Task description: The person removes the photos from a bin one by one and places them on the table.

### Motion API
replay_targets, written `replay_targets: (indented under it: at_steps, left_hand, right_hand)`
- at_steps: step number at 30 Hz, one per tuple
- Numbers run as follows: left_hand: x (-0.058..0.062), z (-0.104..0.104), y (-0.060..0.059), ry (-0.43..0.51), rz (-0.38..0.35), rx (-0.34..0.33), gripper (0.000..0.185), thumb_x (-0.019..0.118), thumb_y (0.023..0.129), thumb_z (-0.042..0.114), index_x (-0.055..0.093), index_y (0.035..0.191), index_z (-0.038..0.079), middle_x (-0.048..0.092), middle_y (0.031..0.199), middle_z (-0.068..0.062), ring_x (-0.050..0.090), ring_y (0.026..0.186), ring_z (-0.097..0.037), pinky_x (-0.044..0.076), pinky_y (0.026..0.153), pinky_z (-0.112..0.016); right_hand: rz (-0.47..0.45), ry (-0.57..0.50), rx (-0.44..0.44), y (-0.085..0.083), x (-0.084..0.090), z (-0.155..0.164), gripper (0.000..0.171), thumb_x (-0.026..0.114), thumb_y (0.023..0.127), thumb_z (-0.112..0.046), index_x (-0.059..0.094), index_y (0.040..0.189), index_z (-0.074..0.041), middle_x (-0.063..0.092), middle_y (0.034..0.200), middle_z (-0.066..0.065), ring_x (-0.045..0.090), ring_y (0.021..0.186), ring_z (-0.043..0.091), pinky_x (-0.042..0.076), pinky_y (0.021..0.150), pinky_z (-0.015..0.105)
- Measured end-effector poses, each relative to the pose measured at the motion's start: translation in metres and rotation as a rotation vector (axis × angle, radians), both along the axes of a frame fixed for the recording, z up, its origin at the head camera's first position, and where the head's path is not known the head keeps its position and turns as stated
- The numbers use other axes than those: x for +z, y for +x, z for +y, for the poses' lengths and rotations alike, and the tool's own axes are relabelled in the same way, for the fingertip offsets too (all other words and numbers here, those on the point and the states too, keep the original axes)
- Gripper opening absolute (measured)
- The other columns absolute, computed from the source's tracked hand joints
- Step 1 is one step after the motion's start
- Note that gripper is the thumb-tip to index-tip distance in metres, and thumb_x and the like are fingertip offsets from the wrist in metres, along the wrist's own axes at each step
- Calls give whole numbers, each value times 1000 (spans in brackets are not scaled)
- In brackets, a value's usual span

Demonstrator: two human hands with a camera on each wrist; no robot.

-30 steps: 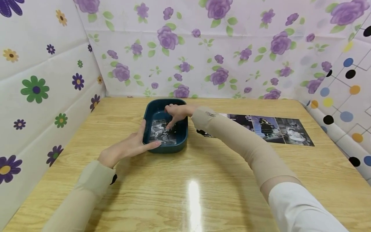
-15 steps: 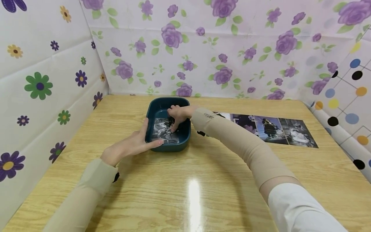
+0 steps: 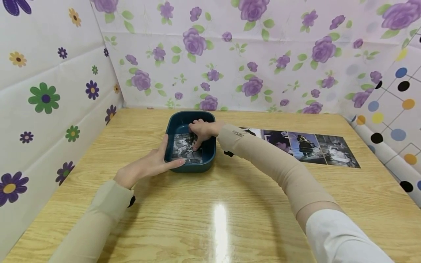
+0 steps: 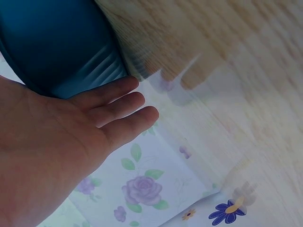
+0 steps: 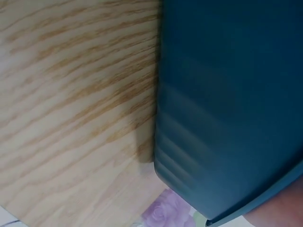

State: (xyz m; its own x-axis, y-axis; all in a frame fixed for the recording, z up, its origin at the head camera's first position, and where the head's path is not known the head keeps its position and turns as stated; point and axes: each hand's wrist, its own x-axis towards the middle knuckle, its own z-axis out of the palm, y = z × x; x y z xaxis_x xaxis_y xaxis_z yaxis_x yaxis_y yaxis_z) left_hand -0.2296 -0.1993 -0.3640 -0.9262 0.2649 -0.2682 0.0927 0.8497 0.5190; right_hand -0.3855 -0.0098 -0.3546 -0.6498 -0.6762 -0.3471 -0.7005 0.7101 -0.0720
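A dark blue plastic tub (image 3: pixel 194 168) stands on the table with black-and-white photo cards (image 3: pixel 181 149) lying in its bottom. My left hand (image 3: pixel 144 166) steadies its near left corner: the thumb lies over the front rim, and the straight fingers (image 4: pixel 118 106) run along the outer wall in the left wrist view. From the right, my right hand (image 3: pixel 203 130) reaches down into the tub. Its thumb touches the cards while the other fingers bend toward the far side; I cannot tell whether a card is pinched. In the right wrist view the tub's wall hides most of this hand.
A row of photo prints (image 3: pixel 306 148) lies on the wooden table (image 3: pixel 250 215) to the right of the tub, partly covered by my right forearm. A flowered sheet (image 3: pixel 230 54) hangs behind the table's far edge, with patterned sheets at both sides.
The head view has shifted slightly. My right hand has worked a little among the cards in the tub; my left hand keeps its place at the tub's corner.
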Motion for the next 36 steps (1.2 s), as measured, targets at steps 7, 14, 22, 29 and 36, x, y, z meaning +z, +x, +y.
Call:
replay_targets:
  at_steps: [7,14,22,29,36]
  left_hand:
    - [0,-1,0,4,4,-2,119,47,83,77,-29,149,14,7,158,-31,21,144,-47,24,115,-59]
    - [2,-1,0,1,1,-3,119,47,83,77,-30,149,14,6,158,-31,22,144,-47,24,115,-58]
    - [2,0,-1,-4,-11,-4,119,47,84,76,-29,149,12,7,157,-33,22,144,-47,25,115,-59]
    - [1,0,-2,-17,5,-11,118,45,84,78,-30,148,13,10,156,-35,24,142,-48,27,114,-59]
    - [2,0,1,-18,6,-18,117,45,85,76,-29,149,13,12,156,-33,25,142,-48,26,114,-59]
  right_hand:
    - [-81,-211,-5,1,3,4,67,79,81,-31,39,129,-7,44,121,14,45,106,22,41,94,34]
    - [-318,-450,-82,2,9,12,46,61,93,-5,34,130,-8,44,123,14,51,87,21,51,76,34]
    - [-494,-583,-183,8,14,24,43,51,99,-6,31,137,-10,34,141,14,48,94,22,50,85,47]
    - [-603,-699,-261,7,33,41,43,49,99,-5,31,138,-11,32,138,15,51,99,23,51,87,44]
    - [-601,-846,-317,16,58,70,44,50,98,0,31,136,-8,29,144,14,48,113,25,53,85,34]
